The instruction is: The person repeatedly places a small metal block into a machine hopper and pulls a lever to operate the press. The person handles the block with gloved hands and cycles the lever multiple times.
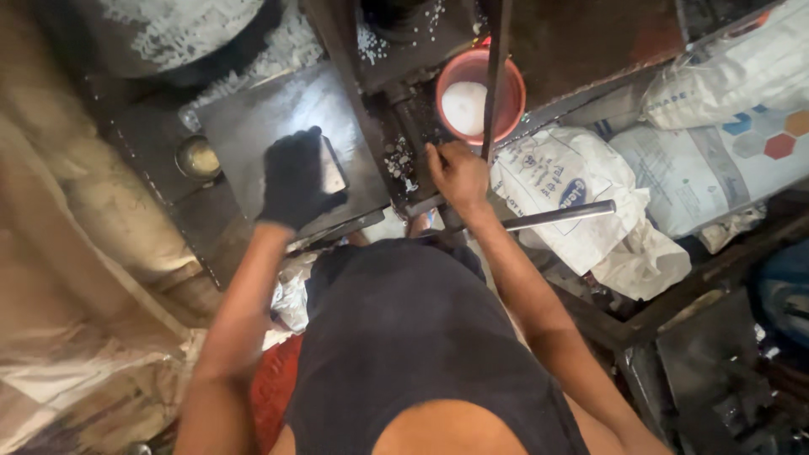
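gloved left hand [293, 179] — plate [278, 118] edge

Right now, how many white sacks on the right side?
3 in clear view. One crumpled white sack lies beside the bare right hand, one with coloured hexagons to its right, one above that. More may be hidden underneath.
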